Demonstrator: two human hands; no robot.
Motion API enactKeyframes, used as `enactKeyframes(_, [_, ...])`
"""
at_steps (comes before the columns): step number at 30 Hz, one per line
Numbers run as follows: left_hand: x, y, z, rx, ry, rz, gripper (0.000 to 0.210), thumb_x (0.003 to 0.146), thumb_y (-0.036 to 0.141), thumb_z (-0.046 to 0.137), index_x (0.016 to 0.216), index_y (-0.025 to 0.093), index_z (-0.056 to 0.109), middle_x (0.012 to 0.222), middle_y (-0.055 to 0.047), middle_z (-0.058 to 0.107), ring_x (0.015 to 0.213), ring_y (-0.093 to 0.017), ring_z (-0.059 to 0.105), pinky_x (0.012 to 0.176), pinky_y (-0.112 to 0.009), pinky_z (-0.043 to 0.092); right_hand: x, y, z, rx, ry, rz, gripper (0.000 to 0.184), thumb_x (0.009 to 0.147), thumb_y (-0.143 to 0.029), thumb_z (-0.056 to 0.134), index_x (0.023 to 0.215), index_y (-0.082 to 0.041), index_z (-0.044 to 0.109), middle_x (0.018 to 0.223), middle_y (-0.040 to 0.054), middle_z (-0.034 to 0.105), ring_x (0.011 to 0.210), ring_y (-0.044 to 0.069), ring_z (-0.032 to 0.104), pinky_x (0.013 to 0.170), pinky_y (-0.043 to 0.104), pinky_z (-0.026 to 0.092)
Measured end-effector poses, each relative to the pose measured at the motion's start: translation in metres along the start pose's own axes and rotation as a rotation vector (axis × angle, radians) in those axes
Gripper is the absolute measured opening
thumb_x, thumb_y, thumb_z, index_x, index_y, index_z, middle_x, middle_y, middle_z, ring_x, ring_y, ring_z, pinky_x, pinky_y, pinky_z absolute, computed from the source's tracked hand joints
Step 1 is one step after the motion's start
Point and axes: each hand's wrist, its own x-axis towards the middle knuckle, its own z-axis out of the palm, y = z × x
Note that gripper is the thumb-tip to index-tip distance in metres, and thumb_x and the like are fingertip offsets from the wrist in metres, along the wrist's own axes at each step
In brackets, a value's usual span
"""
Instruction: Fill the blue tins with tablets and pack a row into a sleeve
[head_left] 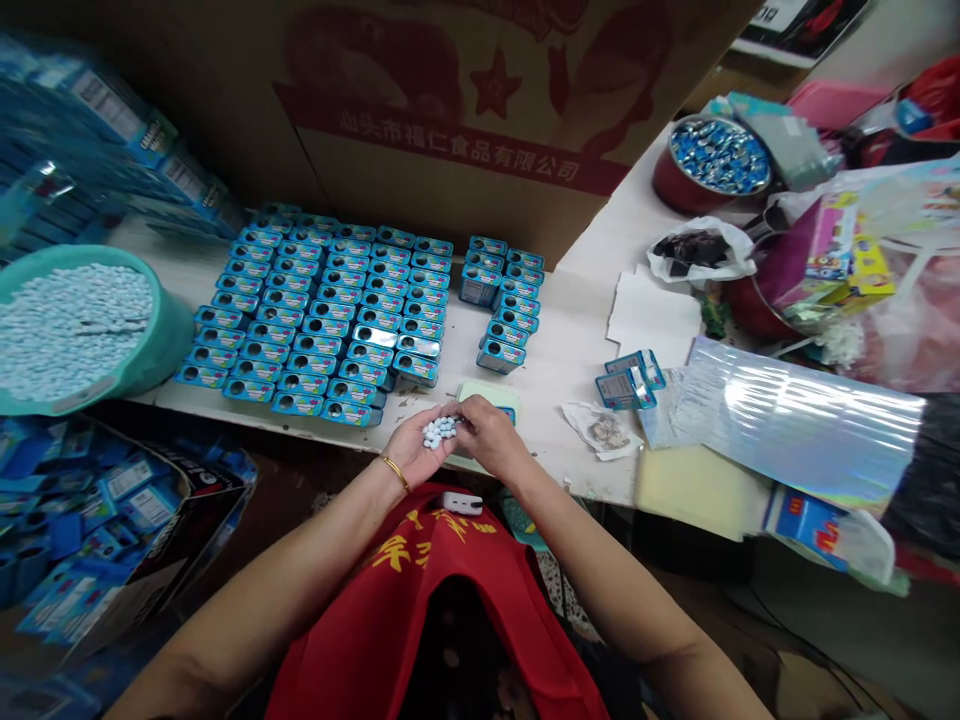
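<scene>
My left hand (415, 445) is cupped palm up and holds a small heap of pale blue candies (441, 430). Close against it, my right hand (487, 437) has its fingers curled at the heap's edge; whatever they grip is hidden. Partly covered by my right hand, a pale green pad (478, 392) lies at the table's front edge, with a bit of something blue on it. Just beyond my hands stand rows of small blue tins (328, 327), each with a dark round spot on top. A shorter group of blue tins (512, 308) stands to their right.
At left, a teal basin (169, 330) holds many pale candies, above a carton of blue tins (135, 490). A big cardboard box (450, 190) closes off the back. Rightward lie two loose tins (628, 385), crumpled paper (600, 430) and a red pot (667, 185).
</scene>
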Motion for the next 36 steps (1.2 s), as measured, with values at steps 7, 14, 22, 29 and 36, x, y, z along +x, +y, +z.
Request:
enactKeyframes(7, [0.003, 0.001, 0.001, 0.011, -0.003, -0.017, 0.017, 0.079, 0.009, 0.045, 0.074, 0.006, 0.061, 0.074, -0.008, 0.064, 0.070, -0.013, 0.060, 0.066, -0.023, 0.049, 0.003, -0.011, -0.006, -0.205, -0.065, 0.037, 0.024, 0.079, -0.015, 0.043, 0.101, -0.018, 0.055, 0.091, 0.0047, 0.053, 0.083, 0.014, 0.051, 0.072, 0.023, 0.040])
enactKeyframes(14, [0.007, 0.001, -0.005, 0.031, -0.056, 0.008, 0.015, 0.075, 0.009, 0.049, 0.078, 0.004, 0.062, 0.079, -0.011, 0.065, 0.076, -0.016, 0.061, 0.073, -0.028, 0.050, 0.006, 0.004, -0.011, 0.072, 0.058, 0.060, 0.022, 0.071, -0.011, 0.051, 0.089, -0.019, 0.061, 0.078, 0.0010, 0.058, 0.070, 0.011, 0.054, 0.065, 0.020, 0.041])
enactKeyframes(22, [0.013, 0.004, -0.019, 0.054, -0.032, -0.072, 0.022, 0.075, 0.011, 0.049, 0.091, 0.003, 0.060, 0.101, -0.019, 0.062, 0.100, -0.026, 0.055, 0.083, -0.034, 0.048, -0.014, 0.039, -0.017, 0.077, 0.161, 0.139, 0.017, 0.069, -0.011, 0.053, 0.081, -0.017, 0.063, 0.071, 0.0015, 0.059, 0.062, 0.011, 0.054, 0.061, 0.022, 0.044])
enactKeyframes(29, [0.014, 0.006, -0.037, 0.006, -0.014, -0.037, 0.022, 0.075, 0.010, 0.047, 0.093, 0.004, 0.059, 0.097, -0.017, 0.063, 0.102, -0.025, 0.055, 0.084, -0.034, 0.047, -0.022, 0.039, -0.011, -0.009, 0.222, 0.050, 0.021, 0.079, -0.015, 0.045, 0.092, -0.020, 0.061, 0.087, 0.0049, 0.062, 0.083, 0.014, 0.057, 0.075, 0.026, 0.045])
enactKeyframes(36, [-0.012, 0.017, -0.065, -0.011, 0.067, -0.038, 0.024, 0.076, 0.011, 0.045, 0.095, 0.006, 0.058, 0.096, -0.016, 0.064, 0.096, -0.024, 0.058, 0.080, -0.035, 0.050, -0.057, 0.041, -0.022, 0.106, 0.445, 0.157, 0.017, 0.081, -0.019, 0.046, 0.088, -0.020, 0.061, 0.083, 0.0022, 0.062, 0.076, 0.012, 0.057, 0.069, 0.025, 0.045])
